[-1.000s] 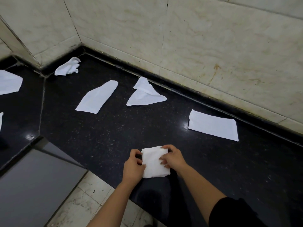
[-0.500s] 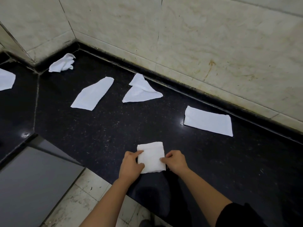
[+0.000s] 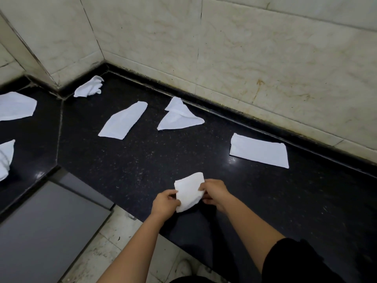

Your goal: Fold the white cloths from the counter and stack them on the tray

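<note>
A small folded white cloth [image 3: 189, 190] is held tilted just above the black counter's front edge. My left hand [image 3: 166, 203] pinches its lower left side and my right hand [image 3: 215, 192] pinches its right edge. More white cloths lie on the counter: a flat rectangular cloth [image 3: 259, 151] at the right, a triangular cloth [image 3: 179, 117] and a long strip cloth [image 3: 124, 120] in the middle, and a crumpled cloth [image 3: 88, 89] in the far corner. No tray is in view.
The black counter [image 3: 142, 166] bends to the left, where two more cloths [image 3: 15, 106] [image 3: 6, 158] lie. Marble wall tiles [image 3: 244, 58] rise behind it. A grey cabinet panel [image 3: 47, 227] and tiled floor [image 3: 114, 248] sit below the front edge.
The folded cloth lay flat on the counter under both hands; now both hands have lifted and tilted it. The camera has shifted slightly.
</note>
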Demonstrator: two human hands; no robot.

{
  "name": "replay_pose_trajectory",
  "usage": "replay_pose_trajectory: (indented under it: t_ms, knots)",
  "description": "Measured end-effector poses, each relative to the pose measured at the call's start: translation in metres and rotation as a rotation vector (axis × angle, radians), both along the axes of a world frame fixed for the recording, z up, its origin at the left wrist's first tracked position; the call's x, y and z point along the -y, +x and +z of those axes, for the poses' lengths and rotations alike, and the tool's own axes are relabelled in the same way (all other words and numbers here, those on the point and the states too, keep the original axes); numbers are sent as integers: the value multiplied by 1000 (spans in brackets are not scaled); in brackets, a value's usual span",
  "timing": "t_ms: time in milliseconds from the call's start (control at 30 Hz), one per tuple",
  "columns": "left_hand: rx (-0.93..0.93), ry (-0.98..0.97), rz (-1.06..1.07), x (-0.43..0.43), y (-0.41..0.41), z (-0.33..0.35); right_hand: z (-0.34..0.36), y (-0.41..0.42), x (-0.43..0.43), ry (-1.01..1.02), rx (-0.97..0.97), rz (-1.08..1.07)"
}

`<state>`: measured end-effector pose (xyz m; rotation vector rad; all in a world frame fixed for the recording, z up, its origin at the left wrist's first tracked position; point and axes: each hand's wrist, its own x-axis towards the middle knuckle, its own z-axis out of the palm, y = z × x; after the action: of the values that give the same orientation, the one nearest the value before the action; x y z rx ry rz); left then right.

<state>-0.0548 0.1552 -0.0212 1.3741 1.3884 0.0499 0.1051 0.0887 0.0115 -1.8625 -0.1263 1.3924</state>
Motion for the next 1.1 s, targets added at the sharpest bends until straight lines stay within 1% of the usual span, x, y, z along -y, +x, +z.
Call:
replay_pose_trajectory:
  t_ms: [100,167,267,333,400,467,567,700,900,1100]
  knots:
    - [139,-225,274,8,5,12,18,2,1,67,-116,-49]
    - [208,-400,340,13,9,18,31,3,4,117,-165,-65]
    - [381,-653,337,20,19,25,50,9,14,191,-174,-61]
    - [496,-757,288,25,29,33,62,16,26,231,-174,-92]
    - [598,-807,250,32,45,46,71,30,42,271,-174,-143]
    - [648,-796,207,36,62,55,82,45,62,292,-156,-193]
    - [615,-771,81,45,94,71,100,71,100,318,-109,-292]
    - [590,-620,-135,71,145,110,122,103,158,342,-8,-400]
    - [581,-489,-406,148,229,177,173,159,259,298,272,-532]
    - [657,-463,-572,248,302,231,230,216,368,284,445,-565]
